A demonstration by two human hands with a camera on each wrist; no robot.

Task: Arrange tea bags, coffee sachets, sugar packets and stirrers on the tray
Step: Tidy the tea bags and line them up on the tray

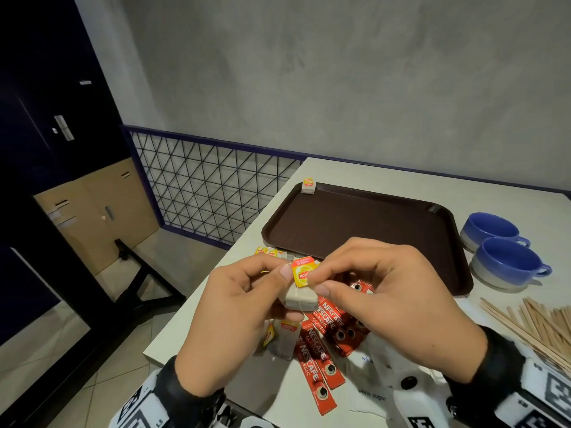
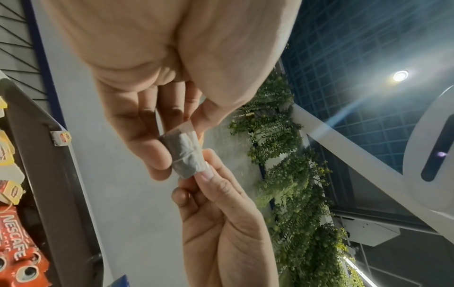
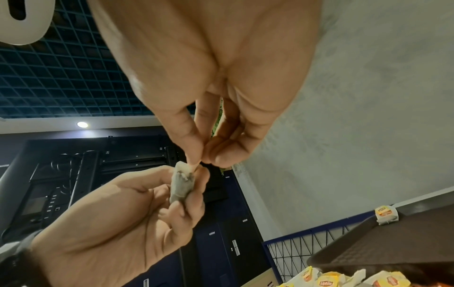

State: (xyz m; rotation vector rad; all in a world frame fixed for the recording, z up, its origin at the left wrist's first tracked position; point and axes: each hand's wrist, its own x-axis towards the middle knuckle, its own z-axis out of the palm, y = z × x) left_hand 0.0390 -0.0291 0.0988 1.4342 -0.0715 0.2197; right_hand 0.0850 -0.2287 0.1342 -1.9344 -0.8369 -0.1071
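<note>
Head view: holding one folded tea bag in the air above the near table edge, left hand gripping its grey pouch with curled fingers, right hand pinching the yellow-and-red tag at its top between thumb and forefinger. Lying beneath the hands: a loose pile of red coffee sachets, further tea bags to their left, white sugar packets at the near edge. Sitting farther back: the brown tray, carrying a single tea bag propped on its far left corner rim. Resting right of the tray: two blue cups; fanning out nearer, a bundle of wooden stirrers. Left wrist view: clamping the grey pouch between left thumb and fingertips, right hand meeting it from below with pinched fingers; showing the tray edge-on at left with sachets beside it. Right wrist view: pinching narrowly at the top of the bag with the right hand, left hand cradling it from below; showing the tray corner at lower right, the lone tea bag on its rim, more tagged bags along the bottom edge.
</note>
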